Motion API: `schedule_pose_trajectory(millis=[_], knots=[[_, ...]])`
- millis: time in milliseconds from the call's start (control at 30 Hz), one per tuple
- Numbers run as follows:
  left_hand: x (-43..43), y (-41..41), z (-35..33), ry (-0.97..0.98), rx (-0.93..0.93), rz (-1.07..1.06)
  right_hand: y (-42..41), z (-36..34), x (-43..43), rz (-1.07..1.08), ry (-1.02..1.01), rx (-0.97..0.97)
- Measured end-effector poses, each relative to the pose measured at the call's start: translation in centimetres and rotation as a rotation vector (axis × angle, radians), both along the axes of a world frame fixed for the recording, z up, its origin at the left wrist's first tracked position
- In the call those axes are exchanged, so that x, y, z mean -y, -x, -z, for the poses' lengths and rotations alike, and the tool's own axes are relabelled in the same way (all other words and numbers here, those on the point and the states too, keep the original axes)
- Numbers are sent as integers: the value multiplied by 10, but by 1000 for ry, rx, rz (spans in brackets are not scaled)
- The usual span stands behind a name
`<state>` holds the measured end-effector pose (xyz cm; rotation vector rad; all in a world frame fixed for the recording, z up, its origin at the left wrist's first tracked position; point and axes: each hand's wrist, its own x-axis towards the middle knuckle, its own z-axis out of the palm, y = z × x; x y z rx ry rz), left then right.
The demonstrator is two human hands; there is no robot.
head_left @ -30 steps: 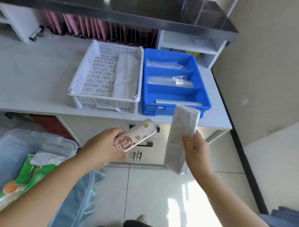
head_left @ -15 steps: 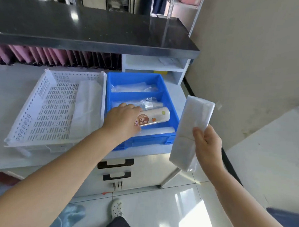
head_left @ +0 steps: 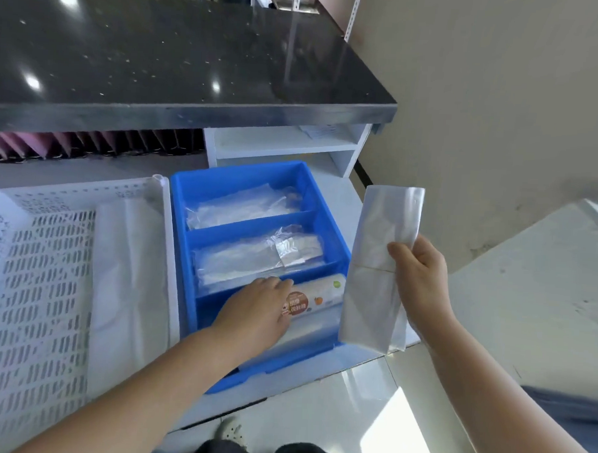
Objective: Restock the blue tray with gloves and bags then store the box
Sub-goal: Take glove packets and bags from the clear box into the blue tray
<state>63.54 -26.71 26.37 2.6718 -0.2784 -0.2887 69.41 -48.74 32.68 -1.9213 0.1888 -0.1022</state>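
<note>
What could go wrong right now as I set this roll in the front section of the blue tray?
The roll in your left hand is round, so it may shift in the blue tray once released. The bag pack is held at one side only by your right hand, near the counter edge; it could slip to the floor.
</note>
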Motion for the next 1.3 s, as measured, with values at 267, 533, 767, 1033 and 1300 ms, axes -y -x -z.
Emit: schedule_pose_trajectory(millis=[267, 533, 767, 1033, 1300], knots=[[-6, -6, 7, 248, -64, -39, -35, 9, -37, -71, -107, -105], [-24, -40, -41, 944, -87, -513, -55, 6, -92, -382, -450, -186], [-59, -66, -67, 671, -17, -547, -102, 1, -75, -384, -366, -92], [-60, -91, -33, 118, -351, -236, -114, 21, -65, -856, 428, 88], [-57, -87, -9, -78, -269, -387, -127, 45, -71, -1218, 1090, 481]])
